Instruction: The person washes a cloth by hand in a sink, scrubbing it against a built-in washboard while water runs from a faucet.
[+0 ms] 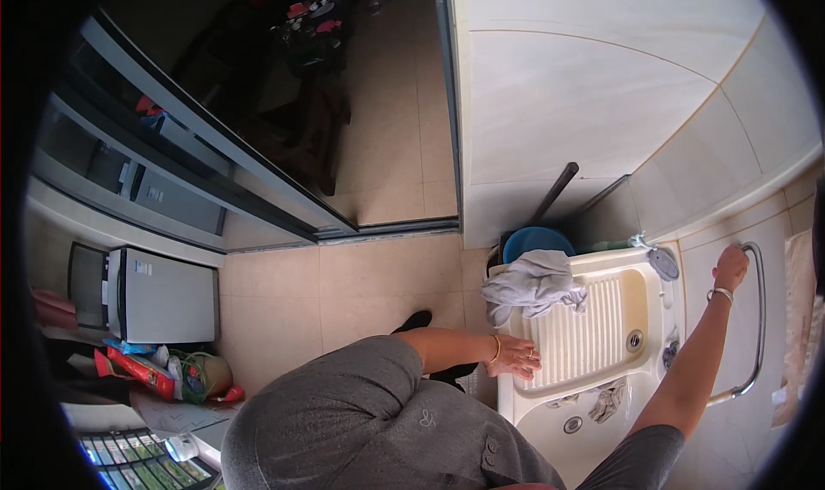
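A cream laundry sink (507,400) with a ribbed washboard (571,331) lies in front of me. My left hand (516,358) rests at the near rim beside the ribs, fingers stretched out and holding nothing. Reaching across to the wall, my right hand (730,268) is closed around the tip of a long curved metal faucet spout (761,327); its fingertips are partly hidden. A wet grey cloth (537,284) is heaped over the sink's left corner. Another crumpled cloth (608,400) lies in the plain basin, near its drain (572,424).
A blue bucket (537,243) and a dark pole (554,193) stand left of the sink by the wall. A grey brush-like item (663,264) lies on the back ledge. Behind on the left are a sliding glass door (344,219), a small grey cabinet (168,297) and red bags (142,371).
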{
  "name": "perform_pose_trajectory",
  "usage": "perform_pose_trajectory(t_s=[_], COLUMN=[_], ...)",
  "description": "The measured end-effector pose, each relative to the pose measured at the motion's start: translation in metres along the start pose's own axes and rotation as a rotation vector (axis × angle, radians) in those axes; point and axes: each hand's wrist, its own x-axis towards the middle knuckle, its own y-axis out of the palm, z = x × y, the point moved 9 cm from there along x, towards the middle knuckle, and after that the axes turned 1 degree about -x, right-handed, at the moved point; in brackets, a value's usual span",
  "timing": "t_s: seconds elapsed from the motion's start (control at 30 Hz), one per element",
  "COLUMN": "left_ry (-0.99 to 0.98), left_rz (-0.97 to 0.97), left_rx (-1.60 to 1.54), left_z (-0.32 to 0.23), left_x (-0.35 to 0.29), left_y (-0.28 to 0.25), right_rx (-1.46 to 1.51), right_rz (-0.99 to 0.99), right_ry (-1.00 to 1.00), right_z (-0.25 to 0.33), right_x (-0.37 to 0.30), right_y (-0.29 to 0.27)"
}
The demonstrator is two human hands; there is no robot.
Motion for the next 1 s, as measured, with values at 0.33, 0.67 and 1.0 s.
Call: perform_pose_trajectory(t_s=[0.33,0.67,1.0], left_ry=[-0.013,0.060,-0.012], left_rz=[0.051,-0.081,0.056], left_rx=[0.058,0.049,-0.080], left_z=[-0.008,-0.002,0.008], left_x=[0.010,0.018,0.016], left_y=[-0.003,-0.023,-0.021], right_rx=[1.727,3.694,2.926], right_rz=[0.363,0.766,0.338], right_ry=[0.772,1.179,1.101], right_z=[-0.021,0.000,0.021], right_x=[-0.042,-0.055,-0.042], right_y=[0.048,0.052,-0.018])
